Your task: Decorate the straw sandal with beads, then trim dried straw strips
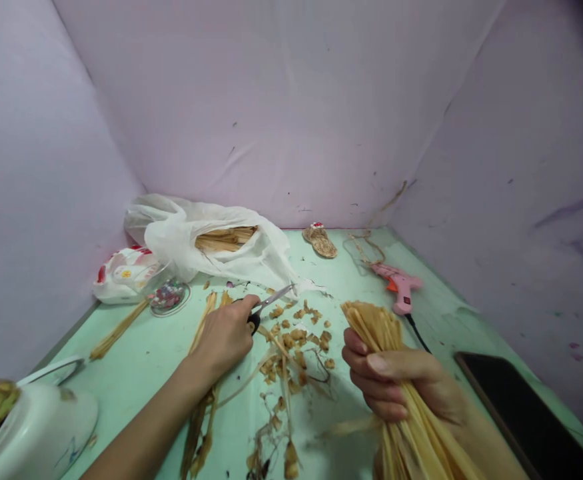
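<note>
My left hand (226, 333) rests on the pale green table (136, 373), fingers closed round the black handles of a pair of scissors (270, 304) whose blades point up and right. My right hand (396, 383) is closed round a thick bundle of dry straw-coloured husk strips (378, 323), its cut ends fanned upward. Between the hands lie several small cut husk bits (296, 340). Long loose strips (201, 407) run under my left forearm.
A white plastic bag (196, 233) with husks stands at the back. Nearby are a small woven sandal (320, 240), a pink glue gun (397, 283) with cord, a bead dish (169, 297), a white pot (36, 427) and a dark tablet (521, 413).
</note>
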Demonstrator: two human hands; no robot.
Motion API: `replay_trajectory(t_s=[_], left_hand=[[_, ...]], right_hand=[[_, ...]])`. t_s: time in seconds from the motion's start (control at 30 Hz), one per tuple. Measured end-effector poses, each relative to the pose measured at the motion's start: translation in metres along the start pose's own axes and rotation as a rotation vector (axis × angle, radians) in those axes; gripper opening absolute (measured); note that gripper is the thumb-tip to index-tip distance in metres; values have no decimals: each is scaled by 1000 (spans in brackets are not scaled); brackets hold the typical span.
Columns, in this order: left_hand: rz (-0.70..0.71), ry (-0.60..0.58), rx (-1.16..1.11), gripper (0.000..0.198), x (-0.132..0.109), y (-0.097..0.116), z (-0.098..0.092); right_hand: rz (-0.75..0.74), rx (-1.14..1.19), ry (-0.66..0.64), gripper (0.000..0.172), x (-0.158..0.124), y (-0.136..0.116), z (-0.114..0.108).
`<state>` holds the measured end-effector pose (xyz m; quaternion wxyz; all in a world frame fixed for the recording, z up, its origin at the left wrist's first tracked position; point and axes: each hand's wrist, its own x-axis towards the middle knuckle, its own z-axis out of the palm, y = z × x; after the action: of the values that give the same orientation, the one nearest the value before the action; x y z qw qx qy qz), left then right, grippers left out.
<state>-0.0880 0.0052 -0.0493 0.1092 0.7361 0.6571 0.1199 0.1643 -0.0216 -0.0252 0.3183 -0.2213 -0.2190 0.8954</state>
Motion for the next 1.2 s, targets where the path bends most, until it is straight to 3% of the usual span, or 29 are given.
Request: replay_trajectory(t_s=[0.2, 0.37, 0.5, 0.7, 0.83, 0.93, 1.0, 1.1, 1.2], left_hand=[[60, -3, -20, 40, -6, -3, -22], [319, 162, -294, 37, -22, 10, -38], [382, 260, -301, 40, -31, 24, -29], [283, 329, -316, 37, -34, 30, -17], [42, 214, -603, 30, -30, 32, -25], [-150, 101, -912, 35, -26, 32, -39], [-177, -100, -1111, 36, -25, 31, -47], [-165, -533, -1272, 37, -26, 31, -49], [-188, -724, -1262, 38, -28, 35, -43]], right_hand=[[-54, -87, 226, 18, 6, 5, 3], [-82, -223, 446, 25, 13, 14, 12], [-36, -242, 471, 29, 20, 25, 20], [-65, -310, 455, 22, 27, 36, 23], [-196, -348, 553, 21, 24, 28, 20], [-336, -322, 660, 25, 19, 16, 15], [-401, -281, 704, 27, 15, 8, 13], [-459, -263, 720, 28, 11, 0, 12], [-443, -242, 691, 29, 10, -1, 13]])
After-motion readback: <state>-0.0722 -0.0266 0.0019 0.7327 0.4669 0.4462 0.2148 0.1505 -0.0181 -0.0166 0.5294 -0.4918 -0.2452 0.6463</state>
